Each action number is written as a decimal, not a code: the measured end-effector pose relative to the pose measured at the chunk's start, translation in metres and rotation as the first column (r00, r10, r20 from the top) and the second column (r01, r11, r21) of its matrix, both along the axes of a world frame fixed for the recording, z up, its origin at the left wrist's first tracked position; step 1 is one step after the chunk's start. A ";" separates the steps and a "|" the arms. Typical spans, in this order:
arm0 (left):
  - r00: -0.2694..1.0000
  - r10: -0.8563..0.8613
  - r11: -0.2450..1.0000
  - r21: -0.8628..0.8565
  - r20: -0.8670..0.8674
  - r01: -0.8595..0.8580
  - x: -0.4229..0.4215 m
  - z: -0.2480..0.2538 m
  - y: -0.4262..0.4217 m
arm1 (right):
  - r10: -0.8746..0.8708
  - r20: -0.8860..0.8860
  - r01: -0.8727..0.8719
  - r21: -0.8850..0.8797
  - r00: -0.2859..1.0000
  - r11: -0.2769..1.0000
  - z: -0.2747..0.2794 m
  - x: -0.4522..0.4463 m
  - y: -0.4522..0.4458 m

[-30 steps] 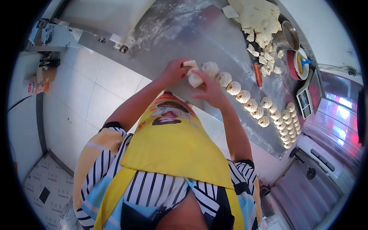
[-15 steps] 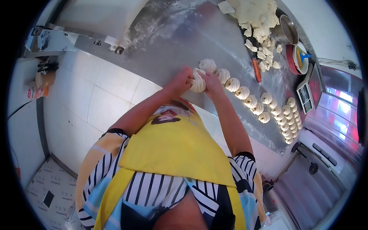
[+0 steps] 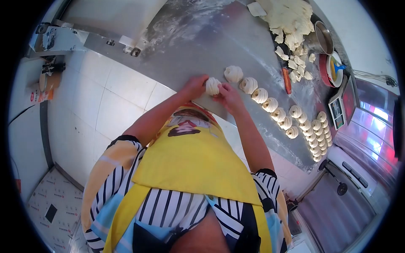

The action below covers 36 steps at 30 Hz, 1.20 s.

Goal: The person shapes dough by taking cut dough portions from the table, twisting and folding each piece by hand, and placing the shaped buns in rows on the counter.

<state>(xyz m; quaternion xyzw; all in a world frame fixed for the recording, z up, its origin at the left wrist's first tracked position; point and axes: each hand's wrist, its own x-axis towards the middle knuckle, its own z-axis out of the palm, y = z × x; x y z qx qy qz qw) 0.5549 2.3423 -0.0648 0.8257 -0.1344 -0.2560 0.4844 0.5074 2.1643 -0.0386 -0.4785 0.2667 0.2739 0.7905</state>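
Between my hands, at the near edge of the metal table, is a pale dough roll [image 3: 212, 86] with ridged, wound strands. My left hand [image 3: 196, 87] grips its left side, fingers bent and partly hidden. From the right, my right hand [image 3: 230, 98] pinches the roll's lower side between thumb and fingers. Just beyond sits another coiled dough roll [image 3: 233, 74], apart from my hands. A line of similar rolls, beginning with a ridged one [image 3: 249, 85], runs off to the right.
Several finished rolls cluster at the table's right end. Behind them stand a scale [image 3: 337, 111], a red-rimmed bowl [image 3: 324, 67] and a metal pot [image 3: 324, 37]. A dough sheet [image 3: 287, 17], torn dough pieces [image 3: 297, 63] and a brown-handled tool [image 3: 287, 81] lie on the floured table [image 3: 198, 46].
The dough between my hands has gone from a longer, stretched twist to a shorter, rounder roll. My right hand has moved slightly lower. The view has shifted a little.
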 end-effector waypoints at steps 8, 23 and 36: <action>0.984 0.065 0.998 -0.002 -0.163 -0.067 -0.002 -0.006 0.001 | 0.073 -0.008 -0.074 -0.097 0.997 0.993 0.004 -0.002 0.001; 0.980 -0.051 0.998 -0.029 -0.192 0.046 -0.002 0.003 0.001 | 0.260 0.005 -0.225 -0.483 0.966 0.846 -0.019 0.001 0.002; 0.996 -0.089 0.993 0.076 -0.015 0.089 -0.002 -0.005 0.000 | 0.509 -0.061 -0.214 -0.945 0.859 0.248 -0.018 0.001 0.018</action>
